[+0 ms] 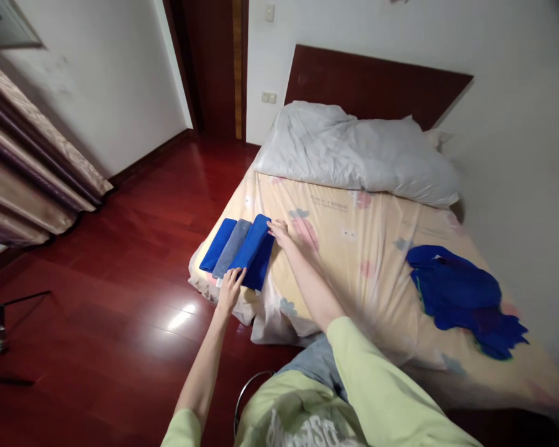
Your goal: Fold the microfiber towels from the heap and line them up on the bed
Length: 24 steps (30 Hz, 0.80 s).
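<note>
A blue towel (251, 243), partly folded over itself, lies on the left edge of the bed. My left hand (231, 288) grips its near end, with the fingertips over the fold. At the far end, my right hand (278, 232) holds the corner between thumb and fingers. Just left of it lie a folded grey towel (231, 249) and another folded blue towel (218, 245), side by side and touching. A small white tag shows near the grey one's lower end. What my fingers do underneath the cloth is hidden.
A crumpled heap of dark blue cloth (461, 295) with green edging lies on the bed's right side. A grey-white quilt (354, 152) is bunched below the headboard (372, 84). Left are the red wooden floor (135, 248), a black stand's legs (0, 335) and curtains (28, 161).
</note>
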Each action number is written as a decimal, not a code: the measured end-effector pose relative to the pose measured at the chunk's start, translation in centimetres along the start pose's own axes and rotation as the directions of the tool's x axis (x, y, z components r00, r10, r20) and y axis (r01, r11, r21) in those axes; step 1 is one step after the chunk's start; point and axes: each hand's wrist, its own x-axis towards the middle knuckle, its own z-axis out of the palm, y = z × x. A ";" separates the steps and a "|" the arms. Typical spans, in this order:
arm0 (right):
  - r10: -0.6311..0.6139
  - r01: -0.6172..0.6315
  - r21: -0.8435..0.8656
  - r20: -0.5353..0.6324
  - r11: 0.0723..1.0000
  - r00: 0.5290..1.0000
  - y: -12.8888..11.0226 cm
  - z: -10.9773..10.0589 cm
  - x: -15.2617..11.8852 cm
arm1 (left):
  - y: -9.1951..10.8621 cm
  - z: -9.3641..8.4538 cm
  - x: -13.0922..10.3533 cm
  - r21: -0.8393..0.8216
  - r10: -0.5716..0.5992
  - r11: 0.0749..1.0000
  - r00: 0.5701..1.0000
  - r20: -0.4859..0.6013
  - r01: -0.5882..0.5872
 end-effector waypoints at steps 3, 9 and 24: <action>0.038 -0.040 0.027 0.057 0.999 0.998 0.8 0.4 -2.5 | -1.4 1.3 0.2 0.031 -0.038 0.999 0.997 0.066 0.036; 0.194 -0.194 -0.008 0.016 0.981 0.981 9.1 -9.9 -14.4 | -0.5 3.3 -1.5 -0.058 -0.071 0.995 0.995 0.076 0.076; 0.007 -0.174 -0.365 -0.414 0.915 0.910 13.7 -21.0 -33.5 | 0.7 1.4 1.7 -0.182 -0.118 0.974 0.987 0.105 0.136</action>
